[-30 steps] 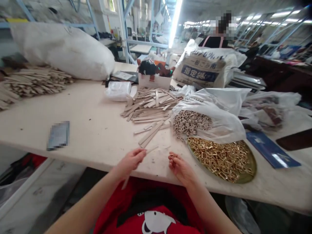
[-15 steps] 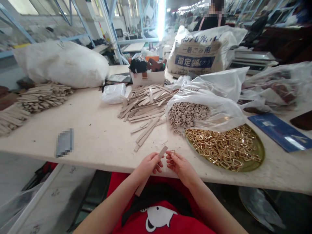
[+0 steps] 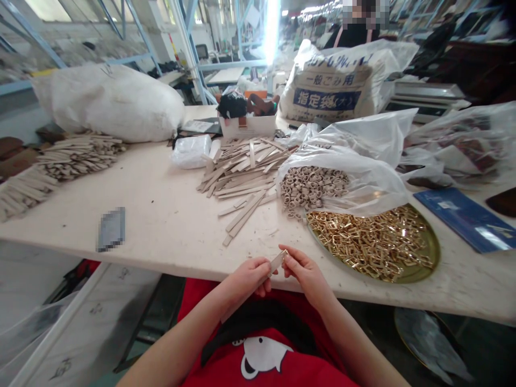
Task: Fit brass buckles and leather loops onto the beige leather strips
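Observation:
At the table's front edge, my left hand is closed on a beige strap, whose tip points up and to the right. Most of the strap's length is hidden by the hand and forearm. My right hand pinches a small gold buckle right at the strap's tip; whether the strap passes through it I cannot tell. Just right of that hand, a round tray carries a heap of gold buckles. Beyond my hands lies a loose pile of beige straps.
A clear plastic bag spills small beige loops behind the tray. Bundled straps lie far left, before a big white sack. A blue folder is at right, and a white box at the back. A person is beyond.
My hands have come together: the strap's tip and the gold buckle, apart before, now meet. The strap's tip has moved right, and the view has shifted slightly.

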